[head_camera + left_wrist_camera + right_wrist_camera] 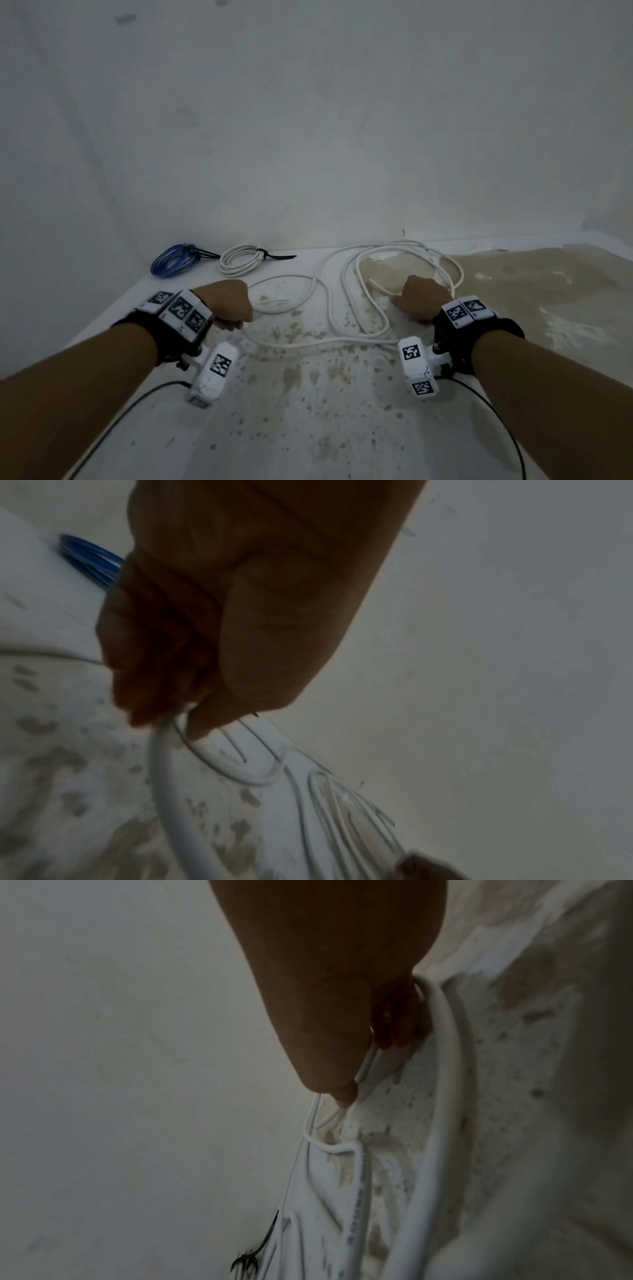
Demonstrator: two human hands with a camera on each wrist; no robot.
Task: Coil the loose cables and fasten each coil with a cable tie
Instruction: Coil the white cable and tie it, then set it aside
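A long loose white cable [329, 298] sprawls in loops over the stained white table [308, 411]. My left hand [233, 308] grips one stretch of the white cable [164, 764] at the table's left, fingers curled round it. My right hand [421, 301] holds the white cable [445, 1096] at the right, near its free end [375, 284], thumb and fingers pinching it. At the back left lie a blue coil [174, 262] and a white coil [241, 262], each bound with a black cable tie [277, 257].
A white wall [308, 120] rises right behind the table's far edge. A large brownish stain [531, 291] covers the table's right part. Black leads [496, 411] run back from the wrist cameras along both forearms.
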